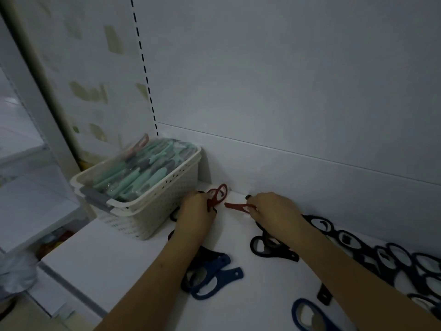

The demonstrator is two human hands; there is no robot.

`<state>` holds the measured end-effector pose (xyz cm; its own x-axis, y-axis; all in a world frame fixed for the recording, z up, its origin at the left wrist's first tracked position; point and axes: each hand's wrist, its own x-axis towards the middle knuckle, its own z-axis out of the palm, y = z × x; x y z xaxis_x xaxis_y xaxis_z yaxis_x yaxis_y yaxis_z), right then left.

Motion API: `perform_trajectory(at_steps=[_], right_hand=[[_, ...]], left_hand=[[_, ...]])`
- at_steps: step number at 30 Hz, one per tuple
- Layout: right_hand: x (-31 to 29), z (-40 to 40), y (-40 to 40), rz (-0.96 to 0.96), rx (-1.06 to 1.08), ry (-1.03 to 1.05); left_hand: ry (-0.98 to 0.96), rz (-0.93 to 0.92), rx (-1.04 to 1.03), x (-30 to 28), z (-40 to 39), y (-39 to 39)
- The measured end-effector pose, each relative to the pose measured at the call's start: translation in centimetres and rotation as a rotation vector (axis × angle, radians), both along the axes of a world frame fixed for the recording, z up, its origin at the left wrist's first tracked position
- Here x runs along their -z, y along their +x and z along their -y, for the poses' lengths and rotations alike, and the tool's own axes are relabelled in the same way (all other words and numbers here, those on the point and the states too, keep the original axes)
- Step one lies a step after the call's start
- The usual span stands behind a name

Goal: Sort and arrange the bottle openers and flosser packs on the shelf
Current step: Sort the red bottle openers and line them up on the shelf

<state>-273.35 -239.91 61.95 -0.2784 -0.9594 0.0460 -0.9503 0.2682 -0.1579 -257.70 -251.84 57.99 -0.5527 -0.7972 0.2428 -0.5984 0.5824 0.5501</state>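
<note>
1. Red loop-shaped plastic bottle openers (216,195) stand on edge at the shelf's back, pinched by the left hand (194,210).
2. The right hand (274,209) grips another thin red opener (238,206), at 3 o'clock.
3. A cream perforated basket (152,204) of mint flosser packs (140,168) sits at 9 o'clock.
4. Flat black and blue openers (210,275) litter the white shelf (114,259) toward 5 o'clock.

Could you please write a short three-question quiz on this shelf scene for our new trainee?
1. True or false: the white basket holding the flosser packs stands left of both hands.
2. Which colour are the bottle openers that the left hand and right hand are holding? A) blue B) red C) black
3. Fill in: the long row of black openers lies along the shelf's ____ side.

Key:
1. True.
2. B: each hand's grip is on a red opener, the left one and the right one.
3. Right.
</note>
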Motion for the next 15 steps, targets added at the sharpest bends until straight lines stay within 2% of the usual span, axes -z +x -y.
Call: perform_trajectory(at_steps=[4,7,11,15], right_hand=[[-1.5,-1.5,-0.4,0.016,0.021,-0.096],[-1.8,-2.3,-0.9,0.222,0.007,-0.217],[-0.8,-2.7,-1.0,0.397,-0.031,-0.301],[-1.1,-2.8,-1.5,0.370,-0.066,-0.391]], left_hand=[[0.184,-0.124,-0.031,-0.4,0.0,0.0],[0.316,-0.181,-0.029,-0.6,0.2,0.1],[0.302,-0.180,0.038,-0.7,-0.2,0.4],[0.350,-0.309,0.172,-2.1,-1.0,0.6]])
